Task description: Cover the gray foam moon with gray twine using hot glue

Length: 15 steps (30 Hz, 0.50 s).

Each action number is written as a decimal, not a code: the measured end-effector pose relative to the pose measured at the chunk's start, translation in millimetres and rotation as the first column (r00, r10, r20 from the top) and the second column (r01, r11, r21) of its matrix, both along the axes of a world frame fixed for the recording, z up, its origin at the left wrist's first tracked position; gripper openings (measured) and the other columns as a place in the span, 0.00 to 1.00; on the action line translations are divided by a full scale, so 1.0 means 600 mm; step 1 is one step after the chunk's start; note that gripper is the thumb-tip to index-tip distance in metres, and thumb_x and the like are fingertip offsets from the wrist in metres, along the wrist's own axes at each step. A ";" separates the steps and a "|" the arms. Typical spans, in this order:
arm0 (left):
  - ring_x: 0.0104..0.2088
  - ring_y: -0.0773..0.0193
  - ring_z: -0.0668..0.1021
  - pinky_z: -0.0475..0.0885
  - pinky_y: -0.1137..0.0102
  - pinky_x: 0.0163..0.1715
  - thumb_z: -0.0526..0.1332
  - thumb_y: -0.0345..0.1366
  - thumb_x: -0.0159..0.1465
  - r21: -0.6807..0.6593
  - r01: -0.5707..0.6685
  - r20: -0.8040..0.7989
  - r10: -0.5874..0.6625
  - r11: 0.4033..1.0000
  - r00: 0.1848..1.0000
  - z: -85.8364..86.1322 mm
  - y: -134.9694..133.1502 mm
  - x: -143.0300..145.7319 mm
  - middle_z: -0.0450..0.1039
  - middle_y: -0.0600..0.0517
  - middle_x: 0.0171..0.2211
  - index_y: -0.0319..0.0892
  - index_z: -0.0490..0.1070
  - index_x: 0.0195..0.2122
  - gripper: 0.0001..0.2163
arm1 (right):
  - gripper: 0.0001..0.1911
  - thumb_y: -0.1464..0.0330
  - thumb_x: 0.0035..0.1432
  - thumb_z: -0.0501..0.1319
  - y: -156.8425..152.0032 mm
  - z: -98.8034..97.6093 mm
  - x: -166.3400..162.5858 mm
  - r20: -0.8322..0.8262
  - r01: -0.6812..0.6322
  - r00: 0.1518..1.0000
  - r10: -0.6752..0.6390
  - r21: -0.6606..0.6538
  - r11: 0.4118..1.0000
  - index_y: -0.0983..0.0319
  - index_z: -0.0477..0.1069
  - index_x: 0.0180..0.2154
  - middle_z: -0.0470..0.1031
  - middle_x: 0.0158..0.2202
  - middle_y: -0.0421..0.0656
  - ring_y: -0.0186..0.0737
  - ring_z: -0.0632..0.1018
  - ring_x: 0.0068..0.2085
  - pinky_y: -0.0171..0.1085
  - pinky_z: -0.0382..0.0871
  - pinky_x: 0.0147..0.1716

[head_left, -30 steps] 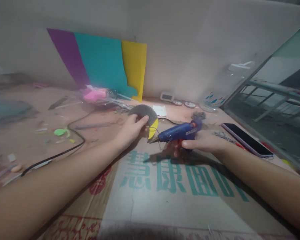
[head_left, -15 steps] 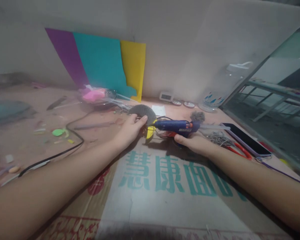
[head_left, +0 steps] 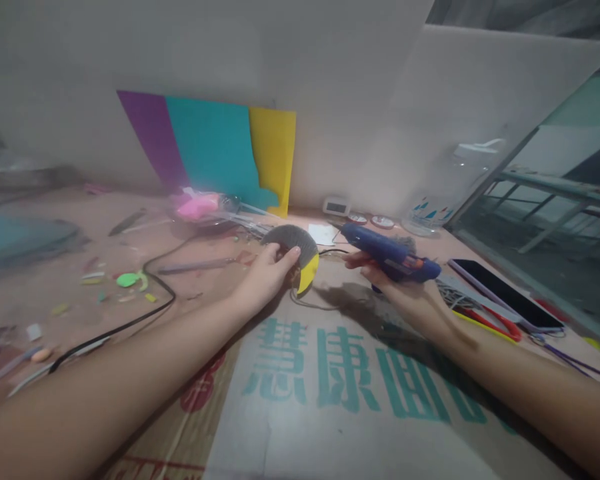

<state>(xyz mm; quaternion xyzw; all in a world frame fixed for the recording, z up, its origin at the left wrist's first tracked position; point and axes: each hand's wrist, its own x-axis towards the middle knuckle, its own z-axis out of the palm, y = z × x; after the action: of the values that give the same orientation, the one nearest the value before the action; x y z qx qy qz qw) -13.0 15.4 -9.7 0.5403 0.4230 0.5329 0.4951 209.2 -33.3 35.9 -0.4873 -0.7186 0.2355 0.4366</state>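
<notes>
My left hand (head_left: 266, 277) is closed on a round craft piece (head_left: 300, 250), grey on top and yellow along its lower right edge, held upright above a sheet of cardboard (head_left: 340, 387). My right hand (head_left: 397, 290) grips a blue hot glue gun (head_left: 387, 253), its nozzle pointing up and to the left, a short way right of the piece and apart from it. A thin grey strand hangs from the piece onto the cardboard.
Purple, teal and yellow foam sheets (head_left: 215, 150) lean on the back wall. A black cable (head_left: 145, 300) runs across the left of the table among paper scraps. A phone (head_left: 505, 293), red-handled scissors (head_left: 490, 320) and a plastic bottle (head_left: 445, 187) lie on the right.
The glue gun's nozzle has drawn back from the yellow edge of the piece and tipped upward as my right hand lifted. My left hand has kept hold of the piece.
</notes>
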 end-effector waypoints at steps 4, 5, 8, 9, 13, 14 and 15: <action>0.23 0.67 0.72 0.65 0.72 0.26 0.64 0.46 0.58 -0.009 -0.052 -0.052 0.052 0.999 0.997 0.001 0.000 -0.002 0.70 0.54 0.21 0.41 0.65 0.28 0.14 | 0.14 0.55 0.60 0.58 0.018 -0.010 0.010 0.163 0.071 0.985 -0.061 -0.057 0.996 0.56 0.76 0.34 0.80 0.37 0.43 0.48 0.80 0.41 0.47 0.75 0.43; 0.23 0.67 0.73 0.65 0.72 0.26 0.64 0.47 0.58 0.001 -0.056 -0.068 0.056 0.998 0.996 0.000 0.002 -0.002 0.71 0.54 0.22 0.41 0.65 0.27 0.14 | 0.15 0.54 0.60 0.58 0.020 -0.014 0.013 0.202 0.081 0.977 -0.063 -0.080 0.994 0.56 0.76 0.33 0.80 0.35 0.43 0.48 0.80 0.38 0.46 0.75 0.41; 0.24 0.66 0.73 0.66 0.72 0.27 0.63 0.46 0.59 0.040 -0.048 -0.111 0.052 0.998 0.992 -0.002 0.005 -0.005 0.72 0.52 0.23 0.40 0.67 0.27 0.14 | 0.17 0.51 0.57 0.59 0.018 -0.024 0.016 0.236 0.064 0.971 -0.037 -0.107 0.992 0.57 0.76 0.31 0.80 0.33 0.45 0.50 0.80 0.36 0.47 0.75 0.38; 0.24 0.66 0.73 0.66 0.72 0.27 0.63 0.45 0.59 0.046 -0.048 -0.120 0.053 0.998 0.991 -0.003 0.006 -0.005 0.72 0.52 0.23 0.40 0.68 0.27 0.13 | 0.17 0.51 0.57 0.59 0.016 -0.026 0.015 0.227 0.044 0.974 -0.017 -0.112 0.993 0.56 0.77 0.32 0.80 0.33 0.45 0.50 0.80 0.37 0.47 0.75 0.38; 0.23 0.67 0.73 0.66 0.72 0.25 0.63 0.45 0.59 0.020 -0.055 -0.093 0.057 0.998 0.994 -0.003 0.006 -0.005 0.72 0.52 0.22 0.40 0.67 0.26 0.14 | 0.16 0.52 0.54 0.60 0.009 -0.024 0.008 0.215 -0.007 0.976 0.041 -0.154 0.988 0.56 0.78 0.33 0.81 0.33 0.44 0.49 0.81 0.36 0.44 0.76 0.36; 0.23 0.67 0.73 0.66 0.72 0.25 0.63 0.45 0.59 0.012 -0.054 -0.072 0.054 0.998 0.996 -0.003 0.006 -0.004 0.72 0.52 0.22 0.40 0.67 0.26 0.14 | 0.16 0.52 0.54 0.60 0.009 -0.023 0.007 0.228 0.003 0.973 0.036 -0.166 0.986 0.57 0.78 0.31 0.81 0.31 0.44 0.49 0.81 0.35 0.43 0.76 0.35; 0.23 0.67 0.73 0.66 0.72 0.25 0.64 0.45 0.59 0.008 -0.051 -0.053 0.051 0.999 0.997 -0.003 0.005 -0.004 0.72 0.52 0.22 0.40 0.67 0.26 0.14 | 0.16 0.53 0.53 0.60 0.009 -0.022 0.006 0.242 0.020 0.970 0.023 -0.174 0.985 0.57 0.77 0.29 0.81 0.29 0.44 0.48 0.81 0.33 0.43 0.76 0.33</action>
<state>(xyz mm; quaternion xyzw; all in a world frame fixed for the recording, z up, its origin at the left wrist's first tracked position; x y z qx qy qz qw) -15.5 18.7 -11.3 0.5449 0.4481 0.5320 0.4683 212.8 -28.1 22.8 -0.5483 -0.7436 0.2366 0.3007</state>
